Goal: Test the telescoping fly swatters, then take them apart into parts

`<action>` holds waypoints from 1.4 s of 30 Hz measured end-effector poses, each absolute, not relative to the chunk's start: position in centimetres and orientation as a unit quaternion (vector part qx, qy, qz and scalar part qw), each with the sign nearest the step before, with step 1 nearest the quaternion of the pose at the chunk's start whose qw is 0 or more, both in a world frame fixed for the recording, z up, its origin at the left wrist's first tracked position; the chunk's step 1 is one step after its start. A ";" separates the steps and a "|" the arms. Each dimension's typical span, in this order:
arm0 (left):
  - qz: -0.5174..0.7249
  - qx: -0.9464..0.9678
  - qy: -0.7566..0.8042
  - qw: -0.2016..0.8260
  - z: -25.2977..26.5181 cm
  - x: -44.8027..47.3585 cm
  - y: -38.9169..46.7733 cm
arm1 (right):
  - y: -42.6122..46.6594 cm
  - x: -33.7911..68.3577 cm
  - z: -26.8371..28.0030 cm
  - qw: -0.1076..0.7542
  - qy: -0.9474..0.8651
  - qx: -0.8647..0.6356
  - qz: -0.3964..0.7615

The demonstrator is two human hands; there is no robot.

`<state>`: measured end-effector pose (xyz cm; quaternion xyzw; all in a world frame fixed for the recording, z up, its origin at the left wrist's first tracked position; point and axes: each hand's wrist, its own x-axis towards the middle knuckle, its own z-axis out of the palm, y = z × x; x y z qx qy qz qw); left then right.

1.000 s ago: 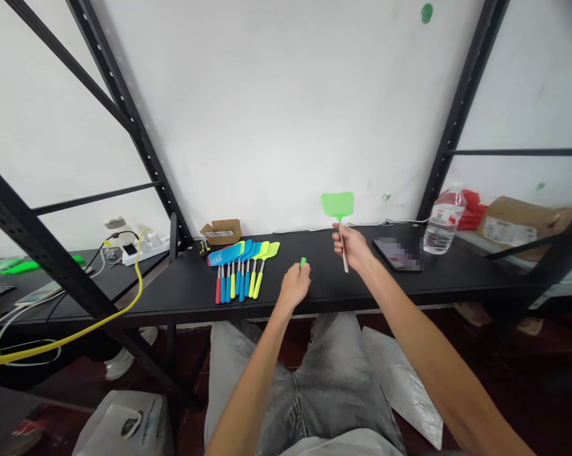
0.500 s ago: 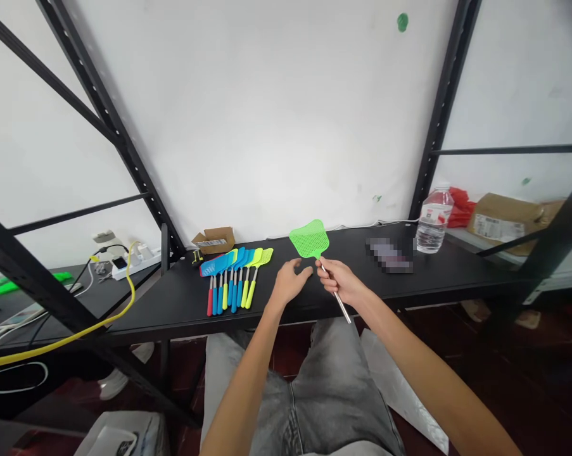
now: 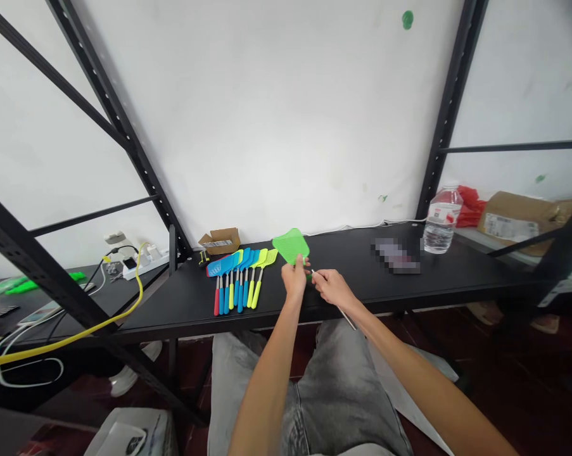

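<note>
A green fly swatter head is held over the table by my left hand, closed around its lower end. My right hand grips the thin metal rod, which slants down toward my lap. The rod's upper tip shows close to my left fingers; whether it is joined to the green piece I cannot tell. To the left, several telescopic fly swatters in blue, yellow and red lie side by side, heads toward the wall, handles toward me.
A small open cardboard box and a yellow clip sit near the wall. At right are a pixelated item and a water bottle. A yellow cable crosses at left by a power strip.
My left hand has closed on the green swatter head, which has shifted left and down. My right hand has slid from the neck onto the rod, and the view has turned slightly.
</note>
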<state>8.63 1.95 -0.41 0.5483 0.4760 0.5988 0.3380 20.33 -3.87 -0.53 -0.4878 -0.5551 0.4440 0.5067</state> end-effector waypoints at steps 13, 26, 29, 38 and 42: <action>0.474 0.618 0.595 0.198 0.7 6.3 1.5 | 1.5 20.0 0.2 0.450 -0.561 -0.569 0.399; 0.443 0.606 0.636 0.180 0.1 3.1 1.3 | 4.3 16.1 0.6 0.388 -0.631 -0.589 0.323; 0.444 0.597 0.642 0.186 0.2 1.5 1.1 | 4.1 14.3 0.6 0.394 -0.637 -0.571 0.336; 0.466 0.616 0.613 0.166 0.4 0.6 0.1 | 4.0 20.7 0.0 0.496 -0.554 -0.570 0.350; 0.466 0.630 0.613 0.102 1.3 2.1 0.0 | 3.8 27.5 -0.3 0.560 -0.508 -0.575 0.312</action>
